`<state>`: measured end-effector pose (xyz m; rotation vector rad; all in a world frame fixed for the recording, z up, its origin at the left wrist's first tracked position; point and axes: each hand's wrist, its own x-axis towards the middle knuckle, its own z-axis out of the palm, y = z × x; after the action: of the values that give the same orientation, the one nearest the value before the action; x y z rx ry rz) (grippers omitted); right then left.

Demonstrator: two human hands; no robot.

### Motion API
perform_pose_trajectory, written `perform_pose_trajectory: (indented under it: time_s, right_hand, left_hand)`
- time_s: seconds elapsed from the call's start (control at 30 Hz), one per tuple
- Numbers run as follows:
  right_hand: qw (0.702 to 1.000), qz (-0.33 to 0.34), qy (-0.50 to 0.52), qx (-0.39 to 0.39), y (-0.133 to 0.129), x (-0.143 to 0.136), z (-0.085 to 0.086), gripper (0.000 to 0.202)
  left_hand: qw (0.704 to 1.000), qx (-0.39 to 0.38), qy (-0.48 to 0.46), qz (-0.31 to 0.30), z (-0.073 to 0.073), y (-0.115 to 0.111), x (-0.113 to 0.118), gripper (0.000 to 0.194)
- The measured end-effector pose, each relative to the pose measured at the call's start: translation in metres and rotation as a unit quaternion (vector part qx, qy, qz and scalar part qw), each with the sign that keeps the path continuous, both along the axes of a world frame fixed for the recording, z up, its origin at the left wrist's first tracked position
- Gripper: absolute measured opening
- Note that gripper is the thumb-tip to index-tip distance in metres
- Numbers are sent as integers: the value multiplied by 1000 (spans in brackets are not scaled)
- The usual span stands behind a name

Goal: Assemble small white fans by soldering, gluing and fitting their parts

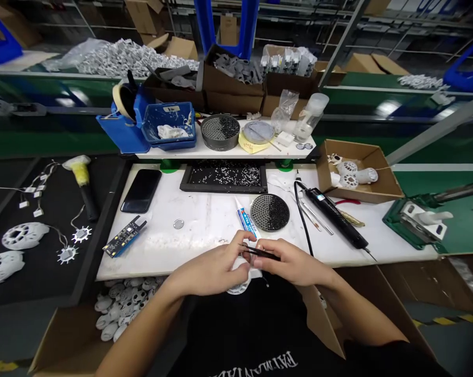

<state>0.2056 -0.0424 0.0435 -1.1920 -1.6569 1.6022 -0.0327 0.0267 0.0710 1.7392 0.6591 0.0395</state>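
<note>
My left hand (215,267) is closed around a white plastic housing (239,287), held close to my body at the bench's front edge. Much of the housing is covered by my fingers. In my right hand (293,262) is a pair of black tweezers (266,254), their tips pointing left over the housing by my left fingers. Whether the tips grip anything is too small to tell. Just beyond my hands lie a blue and white glue tube (246,221) and a round perforated dish (260,212) partly filled with small black pieces.
On the white bench are a phone (141,191), a circuit board (124,236), a metal disc (178,224) and an electric screwdriver (336,217). A black tray (224,188) sits behind. Right stands a carton (362,195) of white housings, beside a green press (415,222).
</note>
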Motion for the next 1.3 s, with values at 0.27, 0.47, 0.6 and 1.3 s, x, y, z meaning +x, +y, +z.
perform_pose_trajectory:
  time_s: [0.27, 0.47, 0.6, 1.3]
  right_hand:
    - [987, -161, -7, 6, 3, -4, -22, 40]
    - [974, -199, -81, 75, 0, -4, -24, 33]
    - [958, -238, -97, 124, 0, -6, -30, 33]
    - [945, -228, -219, 83, -26, 49, -47, 43]
  left_hand:
    - [1000, 10, 18, 23, -2, -5, 6, 50]
    - [999, -16, 4, 32, -9, -5, 5, 30]
    - [995, -71, -41, 64, -25, -11, 13, 29]
    - [956, -158, -192, 158, -62, -28, 22, 24]
